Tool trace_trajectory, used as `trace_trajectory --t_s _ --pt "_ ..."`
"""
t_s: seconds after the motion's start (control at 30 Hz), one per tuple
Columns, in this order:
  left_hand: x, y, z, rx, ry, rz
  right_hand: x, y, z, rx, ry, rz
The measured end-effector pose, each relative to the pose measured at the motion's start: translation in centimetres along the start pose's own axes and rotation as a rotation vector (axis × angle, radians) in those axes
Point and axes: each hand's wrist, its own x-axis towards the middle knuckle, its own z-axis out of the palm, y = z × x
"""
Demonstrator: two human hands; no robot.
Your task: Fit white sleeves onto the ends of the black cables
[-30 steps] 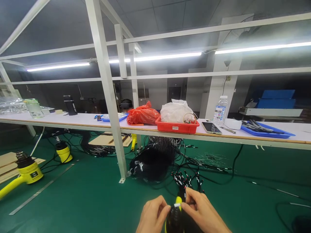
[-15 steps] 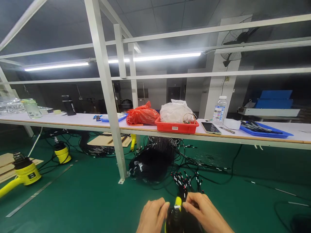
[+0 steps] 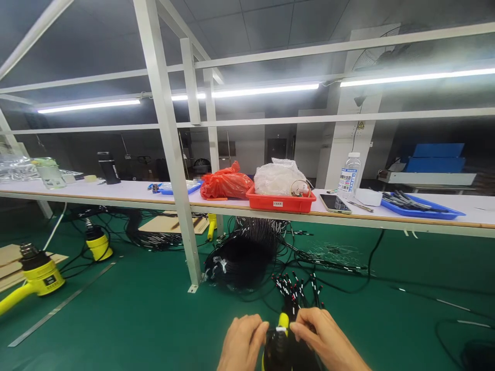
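My left hand (image 3: 244, 341) is closed in a pinch at the lower middle of the view, on one end of a thin black cable (image 3: 271, 330). Facing it, my right hand (image 3: 324, 337) pinches the cable from the other side, its fingers curled. Between the two pinches a short white sleeve (image 3: 281, 329) shows on the cable. Directly under it stands a yellow-and-black heat gun (image 3: 277, 348), nozzle upward, partly cut off by the lower edge. Just beyond my right hand lies a bunch of black cables (image 3: 296, 291) with white and red marks near their tips.
Across the view runs a white bench (image 3: 228, 206) with a red tray (image 3: 281, 203), red bag (image 3: 226, 181), phone (image 3: 334, 203), bottle (image 3: 350, 176) and blue tray (image 3: 421, 207). Coiled black cables (image 3: 242, 257) lie beyond the green surface (image 3: 154, 309). More heat guns (image 3: 45, 278) stand left.
Both hands and the cable stay almost where they were above the heat gun. A light tube at the upper right now shows lit.
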Motion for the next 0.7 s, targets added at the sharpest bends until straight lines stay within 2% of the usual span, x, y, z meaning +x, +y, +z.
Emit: trace_trajectory --t_s 0.13,0.3,0.53,0.63,0.7 --pt "0.1 -0.1 -0.1 -0.057 -0.030 0.027 0.1 -0.2 0.3 0.065 0.052 -0.024" --pt "-0.2 -0.6 0.3 0.024 0.045 0.016 0.0 -0.1 0.3 0.017 0.002 -0.034" --pt "0.1 0.7 -0.4 -0.038 -0.030 0.043 0.0 -0.4 0.4 0.059 0.072 -0.023" --pt "0.1 0.6 -0.3 -0.022 -0.025 -0.023 0.2 0.2 0.3 -0.007 0.050 -0.030" --pt "0.1 -0.1 -0.1 0.011 -0.007 -0.088 0.7 1.5 0.1 -0.004 0.075 0.005"
